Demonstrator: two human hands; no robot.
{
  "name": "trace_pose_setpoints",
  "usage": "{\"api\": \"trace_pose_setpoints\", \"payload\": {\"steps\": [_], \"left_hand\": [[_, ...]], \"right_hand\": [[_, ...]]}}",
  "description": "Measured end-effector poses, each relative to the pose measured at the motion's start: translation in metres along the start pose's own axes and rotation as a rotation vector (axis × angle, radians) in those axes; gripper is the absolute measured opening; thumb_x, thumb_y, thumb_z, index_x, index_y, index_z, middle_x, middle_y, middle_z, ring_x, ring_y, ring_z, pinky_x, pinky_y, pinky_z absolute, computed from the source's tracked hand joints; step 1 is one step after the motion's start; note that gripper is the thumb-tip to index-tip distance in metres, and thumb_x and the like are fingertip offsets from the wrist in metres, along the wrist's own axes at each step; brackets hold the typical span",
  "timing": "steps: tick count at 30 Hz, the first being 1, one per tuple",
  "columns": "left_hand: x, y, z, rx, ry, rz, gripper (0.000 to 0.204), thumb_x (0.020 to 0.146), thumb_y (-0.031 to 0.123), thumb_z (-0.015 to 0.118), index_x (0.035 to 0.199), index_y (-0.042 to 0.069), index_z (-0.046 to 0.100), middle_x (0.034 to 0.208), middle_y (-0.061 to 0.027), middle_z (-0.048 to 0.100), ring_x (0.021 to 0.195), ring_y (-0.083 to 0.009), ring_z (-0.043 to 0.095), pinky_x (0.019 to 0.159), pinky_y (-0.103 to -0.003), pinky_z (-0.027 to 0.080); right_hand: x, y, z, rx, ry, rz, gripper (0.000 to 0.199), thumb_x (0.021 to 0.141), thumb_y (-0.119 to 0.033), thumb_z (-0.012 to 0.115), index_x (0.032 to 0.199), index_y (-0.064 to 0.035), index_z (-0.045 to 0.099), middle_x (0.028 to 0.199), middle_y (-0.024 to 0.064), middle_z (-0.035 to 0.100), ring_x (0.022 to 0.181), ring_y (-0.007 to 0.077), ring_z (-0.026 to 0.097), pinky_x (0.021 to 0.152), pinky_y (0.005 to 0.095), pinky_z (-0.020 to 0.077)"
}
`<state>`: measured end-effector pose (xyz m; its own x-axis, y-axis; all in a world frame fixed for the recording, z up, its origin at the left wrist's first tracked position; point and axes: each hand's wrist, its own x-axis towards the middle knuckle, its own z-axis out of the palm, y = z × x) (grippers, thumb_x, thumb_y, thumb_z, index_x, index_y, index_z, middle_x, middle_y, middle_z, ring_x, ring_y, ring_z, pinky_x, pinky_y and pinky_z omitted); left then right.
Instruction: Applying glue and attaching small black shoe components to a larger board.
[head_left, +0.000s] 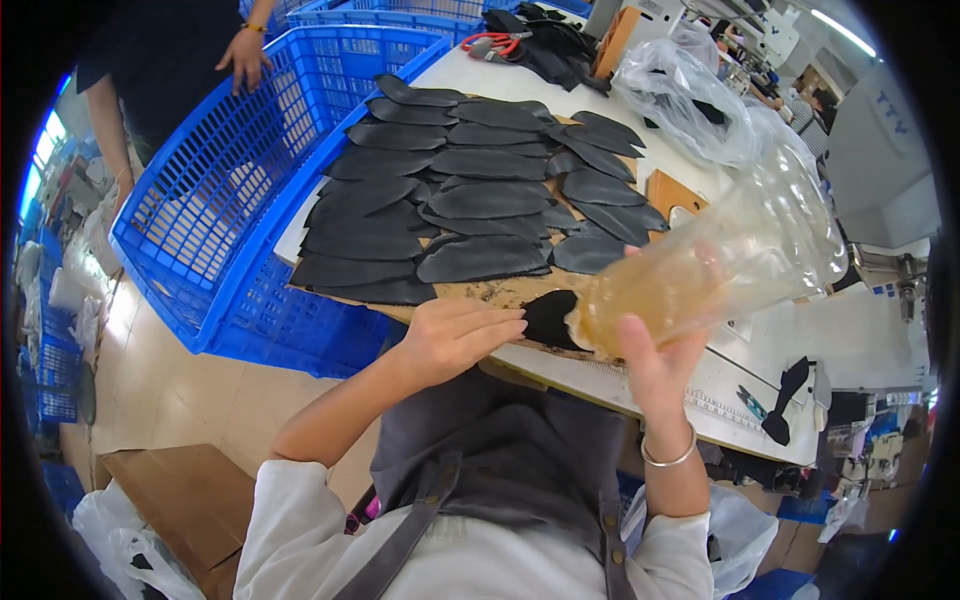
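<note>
My right hand (pixel 660 345) is wrapped round a large clear plastic bottle (pixel 700 270). Yellowish, glue-like liquid coats its near end, which is tilted down to a small black piece (pixel 550 318) at the board's front edge. From the left, my left hand (pixel 463 338) has its fingers pressed together, tips on that piece's left edge; the thumb is mostly hidden. Beyond both hands, several black leather-like cut pieces (pixel 490 199) overlap in rows on a brown cardboard sheet (pixel 480 292). The bottle hides part of the small piece.
A blue plastic crate (pixel 205 330) stands left of the white table (pixel 775 425), with another person's hand (pixel 245 58) over it. Red-handled scissors (pixel 493 45) and a clear plastic bag (pixel 690 95) lie at the back. Small cutters (pixel 752 402) lie at the right, near a black scrap (pixel 785 400).
</note>
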<state>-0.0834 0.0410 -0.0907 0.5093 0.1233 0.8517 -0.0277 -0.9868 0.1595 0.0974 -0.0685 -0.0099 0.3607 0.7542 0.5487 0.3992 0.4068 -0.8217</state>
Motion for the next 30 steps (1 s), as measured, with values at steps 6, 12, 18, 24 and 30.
{"api": "trace_pose_setpoints", "payload": {"steps": [6, 12, 18, 24, 30], "left_hand": [[-0.001, 0.001, -0.001, -0.06, 0.067, -0.055, 0.016, 0.066, 0.006, 0.068, 0.082, 0.003, 0.063, 0.081, -0.0079, 0.066, 0.064, -0.0179, 0.063, 0.052, -0.027, 0.05], [-0.003, -0.002, -0.002, -0.041, 0.072, -0.041, 0.019, 0.064, 0.007, 0.069, 0.081, 0.003, 0.063, 0.074, -0.0053, 0.063, 0.058, -0.0167, 0.059, 0.048, -0.027, 0.046], [-0.001, -0.001, -0.001, -0.014, 0.013, -0.036, 0.02, 0.062, 0.007, 0.069, 0.081, 0.004, 0.063, 0.075, -0.0042, 0.064, 0.059, -0.0151, 0.059, 0.048, -0.026, 0.046], [-0.002, 0.001, 0.001, -0.051, 0.008, -0.074, 0.019, 0.064, 0.007, 0.067, 0.083, 0.006, 0.063, 0.084, -0.0054, 0.067, 0.061, -0.0142, 0.061, 0.05, -0.025, 0.048], [-0.002, 0.0, -0.003, -0.028, 0.018, -0.081, 0.019, 0.066, 0.006, 0.067, 0.084, 0.007, 0.063, 0.083, -0.0038, 0.068, 0.061, -0.0138, 0.061, 0.051, -0.025, 0.048]], "right_hand": [[0.013, -0.001, 0.035, -0.143, -0.158, -0.192, 0.05, 0.068, -0.012, 0.073, 0.11, 0.0035, 0.052, 0.095, 0.0116, 0.06, 0.093, 0.023, 0.058, 0.081, 0.0316, 0.0456], [0.008, 0.003, 0.046, -0.238, -0.237, -0.15, 0.043, 0.067, -0.015, 0.074, 0.102, 0.0014, 0.056, 0.096, 0.0124, 0.063, 0.084, 0.0248, 0.062, 0.074, 0.032, 0.0488], [0.004, 0.001, 0.041, -0.325, -0.142, -0.154, 0.049, 0.066, -0.018, 0.075, 0.106, 0.0016, 0.054, 0.096, 0.0129, 0.062, 0.084, 0.0254, 0.062, 0.075, 0.0333, 0.0488], [0.002, 0.011, 0.018, -0.521, -0.038, -0.152, 0.058, 0.066, -0.018, 0.075, 0.113, 0.004, 0.047, 0.099, 0.0165, 0.058, 0.092, 0.0281, 0.058, 0.083, 0.035, 0.0454], [-0.024, -0.001, -0.045, -0.627, 0.168, 0.005, 0.07, 0.072, -0.007, 0.069, 0.128, 0.0027, 0.027, 0.113, 0.0157, 0.05, 0.101, 0.0221, 0.053, 0.088, 0.0329, 0.0434]]}}
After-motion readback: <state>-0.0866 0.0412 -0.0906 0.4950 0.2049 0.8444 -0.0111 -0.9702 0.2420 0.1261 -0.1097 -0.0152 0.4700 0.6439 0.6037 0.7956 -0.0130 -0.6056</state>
